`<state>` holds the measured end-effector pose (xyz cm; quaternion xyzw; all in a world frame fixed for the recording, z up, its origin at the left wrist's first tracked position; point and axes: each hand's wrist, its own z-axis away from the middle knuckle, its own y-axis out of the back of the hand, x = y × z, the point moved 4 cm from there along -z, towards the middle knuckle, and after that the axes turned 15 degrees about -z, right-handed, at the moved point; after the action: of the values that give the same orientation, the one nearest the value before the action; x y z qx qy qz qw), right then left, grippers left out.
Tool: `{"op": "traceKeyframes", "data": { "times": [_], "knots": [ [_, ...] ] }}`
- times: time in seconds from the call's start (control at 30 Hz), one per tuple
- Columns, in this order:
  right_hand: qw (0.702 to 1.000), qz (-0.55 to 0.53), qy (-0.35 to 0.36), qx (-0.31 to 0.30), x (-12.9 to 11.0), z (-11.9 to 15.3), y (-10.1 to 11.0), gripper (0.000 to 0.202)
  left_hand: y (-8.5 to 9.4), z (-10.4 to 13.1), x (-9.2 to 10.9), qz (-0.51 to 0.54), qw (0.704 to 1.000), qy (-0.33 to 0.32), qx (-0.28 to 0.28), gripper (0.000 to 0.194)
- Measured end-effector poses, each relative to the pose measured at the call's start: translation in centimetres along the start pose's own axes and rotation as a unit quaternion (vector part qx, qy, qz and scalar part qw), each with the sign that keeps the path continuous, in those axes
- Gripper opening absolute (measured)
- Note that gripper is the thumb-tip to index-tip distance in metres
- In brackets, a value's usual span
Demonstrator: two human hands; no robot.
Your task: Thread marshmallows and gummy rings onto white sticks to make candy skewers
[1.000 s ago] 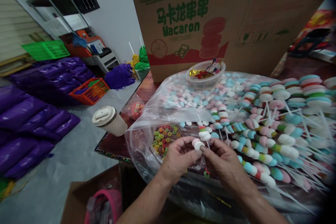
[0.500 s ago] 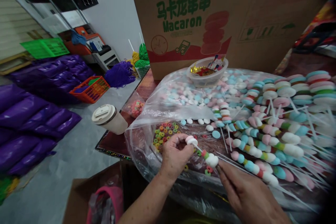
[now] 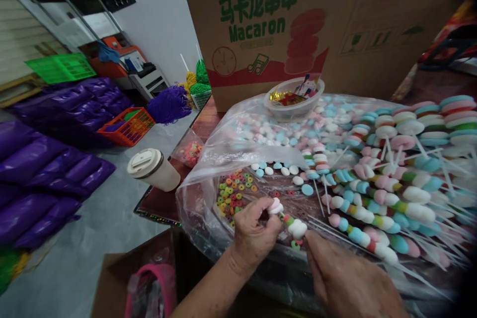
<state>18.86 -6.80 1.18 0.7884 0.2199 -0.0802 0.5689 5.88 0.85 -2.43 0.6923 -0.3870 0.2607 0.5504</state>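
Observation:
My left hand (image 3: pixel 257 228) is closed, with thumb and forefinger pinching pink and white marshmallows (image 3: pixel 276 206) on the tip end of a thin stick. Lower on that stick sit red and green rings and white marshmallows (image 3: pixel 297 228). Just below these, my right hand (image 3: pixel 350 271) is closed round the stick, most of which its fingers hide. Small coloured ring candies (image 3: pixel 234 189) lie on the table beyond my left hand. Many finished candy skewers (image 3: pixel 365 213) are heaped to the right, past my right hand.
A large cardboard box (image 3: pixel 261 59) stands behind a pile of loose marshmallows (image 3: pixel 268 131) under clear plastic. In front of it is a bowl of wrappers (image 3: pixel 294 109). A lidded cup (image 3: pixel 154 169) stands at the table's left edge. Purple bags (image 3: pixel 44 174) fill the floor at left.
My left hand has moved slightly right and down, bringing the pink and white marshmallows closer to the candies lower on the stick. My right hand keeps its hold. The view has shifted a little.

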Motion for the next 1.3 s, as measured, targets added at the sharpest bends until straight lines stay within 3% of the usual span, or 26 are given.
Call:
{"op": "traceKeyframes", "data": {
  "times": [0.1,0.23,0.3,0.37,0.43,0.57,0.73,0.83,0.9,0.97,1.03,1.1,1.13,1.2,1.3],
  "knots": [
    [1.0,-0.017,0.007,-0.021,-0.3,0.1,-0.7,0.016,-0.3,0.0,0.2,0.022,1.0,0.014,-0.012,0.02],
    [0.999,-0.038,-0.01,-0.021,0.8,-0.1,-2.0,0.018,-1.2,0.1,0.0,0.13,0.983,0.076,-0.106,0.014],
    [0.997,-0.076,-0.023,-0.023,1.7,-0.3,-2.6,0.02,-1.6,0.2,-0.2,0.233,0.955,0.118,-0.137,0.024],
    [0.989,-0.138,-0.038,-0.025,2.4,-0.6,-3.1,0.021,-1.8,0.3,-0.5,0.334,0.917,0.168,-0.136,0.046],
    [0.979,-0.192,-0.061,-0.013,2.6,-0.7,-3.2,0.022,-2.1,0.3,-0.5,0.415,0.872,0.229,-0.123,0.057],
    [0.961,-0.265,-0.068,-0.028,1.9,-0.4,-3.5,0.023,-3.0,0.1,1.2,0.53,0.793,0.285,-0.098,0.035],
    [0.963,-0.251,-0.084,-0.044,2.7,1.2,-5.3,0.024,-5.6,1.1,2.3,0.555,0.76,0.331,-0.064,0.026],
    [0.964,-0.248,-0.092,-0.034,3.2,1.4,-6.4,0.024,-7.0,2.2,1.8,0.528,0.776,0.34,-0.068,0.024],
    [0.961,-0.259,-0.093,-0.026,3.3,0.7,-6.4,0.024,-6.8,2.4,1.2,0.482,0.807,0.332,-0.082,0.023],
    [0.955,-0.277,-0.105,-0.022,3.6,-0.2,-5.7,0.025,-5.2,1.7,0.5,0.413,0.857,0.29,-0.106,0.024],
    [0.948,-0.294,-0.121,-0.023,4.0,-1.0,-4.6,0.026,-2.3,0.4,-0.4,0.308,0.922,0.208,-0.113,0.035],
    [0.943,-0.308,-0.121,-0.035,4.4,-1.2,-3.9,0.026,0.8,-1.2,-1.6,0.121,0.98,0.13,-0.093,0.034],
    [0.941,-0.313,-0.119,-0.046,4.5,-1.1,-3.8,0.025,1.8,-1.9,-2.0,0.014,0.99,0.077,-0.119,0.023],
    [0.939,-0.317,-0.113,-0.068,4.5,-0.5,-4.1,0.025,2.7,-2.7,-2.6,-0.161,0.973,-0.004,-0.167,0.011],
    [0.949,-0.283,-0.11,-0.086,3.9,0.5,-5.0,0.026,2.7,-3.0,-3.0,-0.256,0.946,-0.047,-0.194,0.012]
  ]
}}
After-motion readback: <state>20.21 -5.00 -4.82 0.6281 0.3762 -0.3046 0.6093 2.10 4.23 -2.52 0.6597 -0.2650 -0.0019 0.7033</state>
